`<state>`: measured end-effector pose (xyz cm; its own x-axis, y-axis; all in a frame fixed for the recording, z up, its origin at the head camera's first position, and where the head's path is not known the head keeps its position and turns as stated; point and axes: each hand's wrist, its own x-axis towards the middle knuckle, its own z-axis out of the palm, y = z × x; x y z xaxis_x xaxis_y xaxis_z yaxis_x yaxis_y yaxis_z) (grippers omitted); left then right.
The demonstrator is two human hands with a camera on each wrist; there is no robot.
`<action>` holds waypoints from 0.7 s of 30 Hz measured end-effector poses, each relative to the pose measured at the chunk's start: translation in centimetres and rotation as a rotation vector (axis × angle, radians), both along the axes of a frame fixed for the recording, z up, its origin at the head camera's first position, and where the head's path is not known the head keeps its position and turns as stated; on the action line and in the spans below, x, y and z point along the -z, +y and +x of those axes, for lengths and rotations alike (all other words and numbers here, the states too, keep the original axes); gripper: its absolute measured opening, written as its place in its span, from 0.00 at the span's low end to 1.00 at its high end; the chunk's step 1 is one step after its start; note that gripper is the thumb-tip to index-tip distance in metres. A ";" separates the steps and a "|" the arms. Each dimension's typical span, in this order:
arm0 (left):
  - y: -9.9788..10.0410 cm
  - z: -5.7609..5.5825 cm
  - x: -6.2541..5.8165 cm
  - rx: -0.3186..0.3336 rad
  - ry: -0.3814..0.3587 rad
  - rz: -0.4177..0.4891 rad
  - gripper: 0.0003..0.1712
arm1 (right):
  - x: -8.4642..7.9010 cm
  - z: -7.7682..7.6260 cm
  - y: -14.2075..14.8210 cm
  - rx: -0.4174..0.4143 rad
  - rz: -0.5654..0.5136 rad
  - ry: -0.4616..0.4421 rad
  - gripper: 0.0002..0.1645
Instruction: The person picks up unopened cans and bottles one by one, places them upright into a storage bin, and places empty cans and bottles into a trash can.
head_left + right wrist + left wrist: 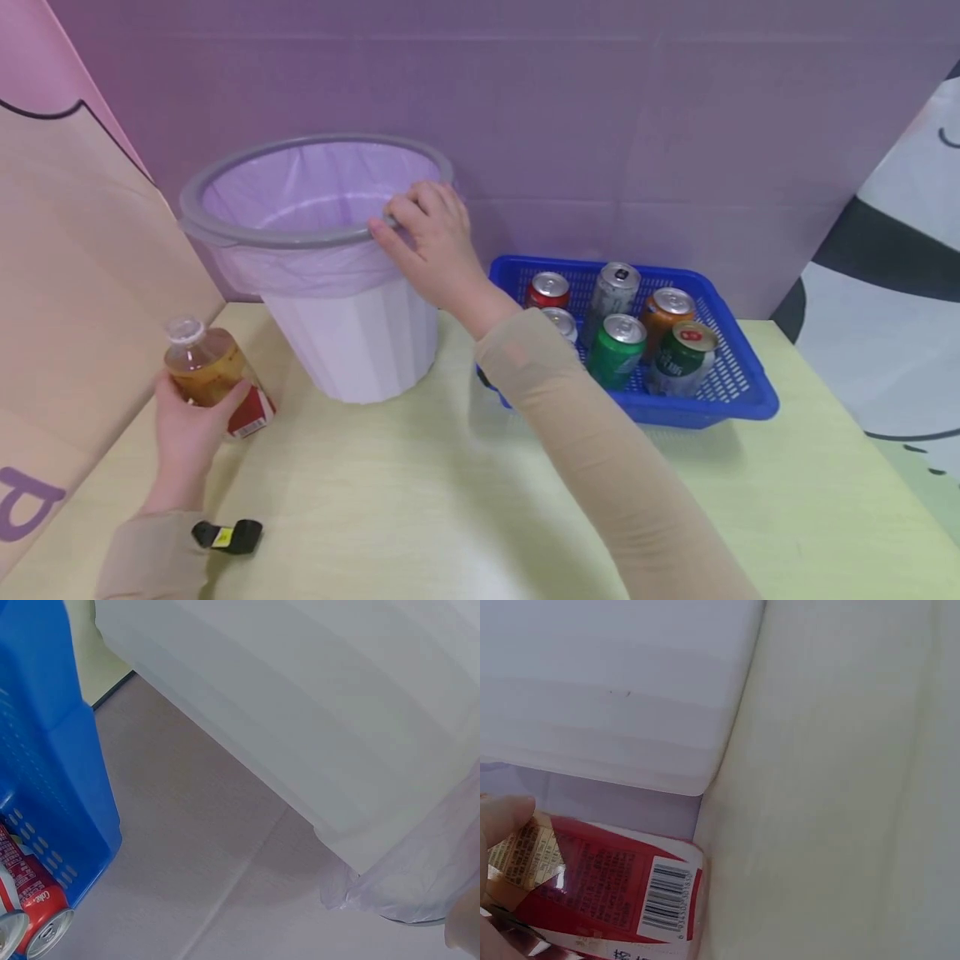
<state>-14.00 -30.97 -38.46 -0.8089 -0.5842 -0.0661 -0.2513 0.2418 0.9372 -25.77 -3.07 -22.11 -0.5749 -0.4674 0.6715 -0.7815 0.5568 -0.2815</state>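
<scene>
My left hand (187, 421) grips a plastic drink bottle (213, 367) with amber liquid, a pale cap and a red label. The bottle tilts a little to the left at the table's left side. In the left wrist view the label's barcode (666, 898) shows, with part of the hand at the frame's edge. Beside the bottle is a white trash bin (360, 342) lined with a thin lilac bag. My right hand (435, 242) holds the bin's grey rim (300, 239) at its right front, fingers bent over it. The right wrist view catches only a bit of that hand.
Right of the bin stands a blue plastic basket (738, 358) holding several drink cans, among them a green can (617, 354) and an orange can (666, 312). A black strap piece (238, 537) is by my left sleeve. A purple wall covering (555, 125) rises behind the table.
</scene>
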 end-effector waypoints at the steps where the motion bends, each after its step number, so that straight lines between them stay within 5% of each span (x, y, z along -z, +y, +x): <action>1: 0.1 0.0 0.0 -0.012 0.000 -0.007 0.51 | 0.0 0.0 0.0 0.000 -0.001 0.000 0.13; 13: 0.5 0.1 -1.2 -0.105 0.020 0.077 0.47 | -0.2 0.0 0.2 -0.006 -0.002 -0.008 0.13; 17: 0.8 0.5 -2.1 -0.161 0.111 0.189 0.43 | 0.0 -0.1 0.4 -0.004 0.001 -0.026 0.13; 21: 1.0 0.8 -3.7 -0.231 0.336 0.364 0.40 | 0.1 -0.1 0.4 -0.004 0.005 -0.024 0.13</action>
